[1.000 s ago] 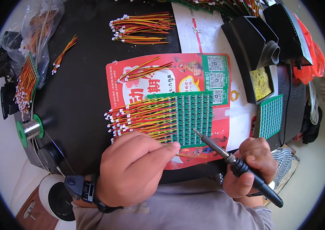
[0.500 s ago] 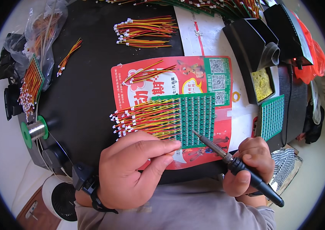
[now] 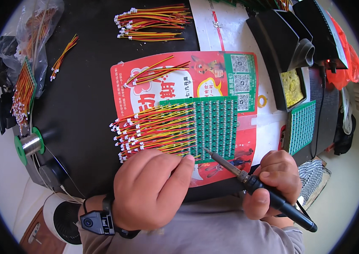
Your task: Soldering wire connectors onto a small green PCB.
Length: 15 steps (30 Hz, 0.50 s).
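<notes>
A green circuit board panel (image 3: pixel 215 127) lies on a red printed sheet (image 3: pixel 245 142). Rows of red and yellow wires with white connectors (image 3: pixel 154 133) run off its left side. At the board's lower left, my left hand (image 3: pixel 152 188) is closed in a pinch, with a wire end just showing at the fingertips; the rest of that wire is hidden. My right hand (image 3: pixel 276 182) grips a soldering iron (image 3: pixel 287 206) by its black handle. The iron's tip points up and left, over the lower part of the board near the wire ends; I cannot tell whether it touches.
A few loose wires (image 3: pixel 154 76) rest on the sheet's upper part, with a wire bundle (image 3: pixel 154 23) beyond. At left stands a solder spool (image 3: pixel 31 144). To the right are an iron holder with yellow sponge (image 3: pixel 293 86) and another green panel (image 3: pixel 302 127).
My left hand has turned, and its fingertips have moved slightly up and left. The iron's tip has shifted left and a little down. The whole view has shifted slightly.
</notes>
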Each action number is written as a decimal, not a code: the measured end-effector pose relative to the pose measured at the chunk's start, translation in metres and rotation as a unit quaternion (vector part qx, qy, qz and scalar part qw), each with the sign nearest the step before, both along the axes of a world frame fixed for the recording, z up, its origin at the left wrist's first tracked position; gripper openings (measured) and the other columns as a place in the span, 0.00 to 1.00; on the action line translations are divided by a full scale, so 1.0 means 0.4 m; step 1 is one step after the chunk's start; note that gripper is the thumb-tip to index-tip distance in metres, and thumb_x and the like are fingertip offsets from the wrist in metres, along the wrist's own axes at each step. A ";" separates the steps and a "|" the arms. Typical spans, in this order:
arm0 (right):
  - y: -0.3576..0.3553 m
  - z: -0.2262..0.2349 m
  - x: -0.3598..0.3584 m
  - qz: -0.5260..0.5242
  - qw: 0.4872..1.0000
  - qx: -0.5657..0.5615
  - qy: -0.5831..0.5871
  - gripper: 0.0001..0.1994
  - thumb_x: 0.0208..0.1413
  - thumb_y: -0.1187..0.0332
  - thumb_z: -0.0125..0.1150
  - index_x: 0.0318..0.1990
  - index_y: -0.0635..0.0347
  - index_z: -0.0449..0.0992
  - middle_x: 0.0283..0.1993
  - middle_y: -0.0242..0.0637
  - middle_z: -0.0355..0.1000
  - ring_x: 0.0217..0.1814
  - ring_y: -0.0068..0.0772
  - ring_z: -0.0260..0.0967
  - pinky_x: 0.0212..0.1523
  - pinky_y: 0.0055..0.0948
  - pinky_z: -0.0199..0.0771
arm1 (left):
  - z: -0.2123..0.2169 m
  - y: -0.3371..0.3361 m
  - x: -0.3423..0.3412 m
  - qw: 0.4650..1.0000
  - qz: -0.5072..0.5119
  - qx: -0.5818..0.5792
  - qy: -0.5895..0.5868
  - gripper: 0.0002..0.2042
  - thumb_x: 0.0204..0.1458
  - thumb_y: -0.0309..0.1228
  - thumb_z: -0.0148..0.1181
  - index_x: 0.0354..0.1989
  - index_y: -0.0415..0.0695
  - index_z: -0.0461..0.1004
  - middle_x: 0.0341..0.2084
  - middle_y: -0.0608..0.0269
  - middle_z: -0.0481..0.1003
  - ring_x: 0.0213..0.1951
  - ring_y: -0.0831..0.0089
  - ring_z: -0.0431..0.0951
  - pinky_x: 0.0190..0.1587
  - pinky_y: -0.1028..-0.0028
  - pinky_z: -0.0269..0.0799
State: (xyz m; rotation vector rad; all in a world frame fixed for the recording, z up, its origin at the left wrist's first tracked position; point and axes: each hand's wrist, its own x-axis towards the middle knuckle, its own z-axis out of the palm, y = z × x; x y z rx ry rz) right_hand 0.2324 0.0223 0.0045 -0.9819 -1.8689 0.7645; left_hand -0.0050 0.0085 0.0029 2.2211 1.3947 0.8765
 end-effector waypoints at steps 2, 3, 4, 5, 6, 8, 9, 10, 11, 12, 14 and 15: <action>0.002 -0.002 0.000 0.005 1.000 0.010 -0.002 0.15 0.46 0.70 0.72 0.38 0.64 0.72 0.23 0.34 0.68 0.20 0.32 0.64 0.20 0.30 0.67 | -0.010 0.004 -0.001 1.000 -0.001 0.018 0.015 0.12 0.36 0.14 0.68 0.33 0.31 0.80 0.25 0.56 0.74 0.24 0.62 0.74 0.25 0.69 0.71; 0.002 -0.004 0.000 0.005 1.000 0.008 -0.003 0.15 0.46 0.70 0.72 0.38 0.64 0.72 0.23 0.34 0.68 0.20 0.32 0.64 0.20 0.30 0.67 | -0.013 0.005 0.001 1.000 -0.001 0.015 0.015 0.12 0.36 0.14 0.68 0.33 0.31 0.80 0.25 0.56 0.74 0.24 0.62 0.74 0.25 0.69 0.71; 0.001 -0.005 -0.001 0.008 1.000 0.007 -0.006 0.15 0.46 0.70 0.72 0.38 0.64 0.72 0.23 0.34 0.67 0.20 0.32 0.64 0.20 0.30 0.66 | -0.014 0.007 0.004 1.000 0.001 0.012 0.014 0.12 0.36 0.13 0.67 0.33 0.30 0.80 0.25 0.56 0.74 0.24 0.61 0.74 0.25 0.68 0.71; 0.001 -0.006 0.000 0.010 1.000 0.006 -0.010 0.15 0.46 0.70 0.72 0.38 0.65 0.72 0.23 0.34 0.67 0.20 0.32 0.65 0.19 0.29 0.66 | -0.015 0.009 0.007 1.000 0.003 0.008 0.014 0.12 0.36 0.13 0.67 0.33 0.30 0.80 0.24 0.55 0.74 0.24 0.61 0.74 0.25 0.68 0.71; 0.004 -0.002 -0.001 0.012 1.000 0.004 -0.010 0.15 0.46 0.70 0.72 0.38 0.65 0.72 0.23 0.34 0.67 0.20 0.32 0.65 0.19 0.29 0.66 | -0.013 0.009 0.008 1.000 0.004 0.006 0.014 0.12 0.36 0.13 0.67 0.33 0.30 0.80 0.24 0.55 0.74 0.24 0.61 0.74 0.25 0.68 0.71; 0.009 0.006 -0.002 0.028 0.999 0.003 -0.019 0.16 0.46 0.70 0.73 0.38 0.65 0.72 0.22 0.34 0.67 0.20 0.32 0.65 0.19 0.30 0.66 | -0.007 0.010 0.008 1.000 0.008 0.001 0.028 0.12 0.35 0.12 0.66 0.33 0.30 0.80 0.24 0.55 0.74 0.24 0.61 0.74 0.25 0.68 0.71; 0.011 0.005 -0.004 0.028 0.999 0.002 -0.019 0.16 0.46 0.70 0.73 0.38 0.65 0.72 0.22 0.34 0.67 0.20 0.32 0.65 0.19 0.30 0.66 | -0.008 0.010 0.008 1.000 0.008 -0.001 0.029 0.12 0.35 0.12 0.66 0.33 0.30 0.80 0.24 0.55 0.74 0.24 0.61 0.74 0.25 0.68 0.71; 0.012 0.004 -0.007 0.031 0.999 0.000 -0.016 0.16 0.46 0.70 0.74 0.38 0.65 0.72 0.22 0.34 0.67 0.20 0.32 0.65 0.19 0.30 0.67 | -0.007 0.008 0.008 1.000 0.011 -0.002 0.027 0.13 0.35 0.12 0.66 0.33 0.30 0.80 0.24 0.56 0.74 0.24 0.61 0.74 0.25 0.68 0.71; 0.013 0.004 -0.009 0.034 0.999 -0.002 -0.014 0.17 0.46 0.70 0.74 0.38 0.66 0.72 0.22 0.34 0.68 0.20 0.33 0.66 0.19 0.30 0.68 | -0.007 0.007 0.007 1.000 0.015 -0.003 0.026 0.13 0.35 0.12 0.67 0.33 0.30 0.80 0.24 0.56 0.73 0.24 0.61 0.74 0.25 0.68 0.70; 0.013 0.004 -0.008 0.033 0.999 -0.003 -0.015 0.17 0.46 0.70 0.74 0.38 0.66 0.72 0.22 0.34 0.68 0.20 0.33 0.66 0.19 0.30 0.68 | -0.012 0.008 0.006 1.000 0.014 -0.004 0.025 0.13 0.35 0.12 0.67 0.33 0.30 0.80 0.24 0.56 0.73 0.24 0.61 0.74 0.25 0.68 0.70; 0.014 0.003 -0.009 0.038 0.999 -0.008 -0.024 0.17 0.46 0.70 0.75 0.38 0.66 0.72 0.23 0.35 0.69 0.20 0.34 0.67 0.20 0.31 0.70 | -0.024 0.009 0.001 0.999 0.004 0.025 0.045 0.11 0.37 0.19 0.65 0.33 0.30 0.80 0.25 0.57 0.73 0.25 0.65 0.75 0.24 0.72 0.72; 0.014 0.005 -0.008 0.037 0.999 -0.008 -0.025 0.17 0.46 0.70 0.75 0.38 0.66 0.72 0.23 0.35 0.69 0.20 0.34 0.67 0.20 0.31 0.70 | -0.024 0.009 0.001 0.999 0.003 0.025 0.044 0.11 0.37 0.19 0.65 0.33 0.30 0.80 0.25 0.57 0.73 0.25 0.65 0.75 0.24 0.72 0.72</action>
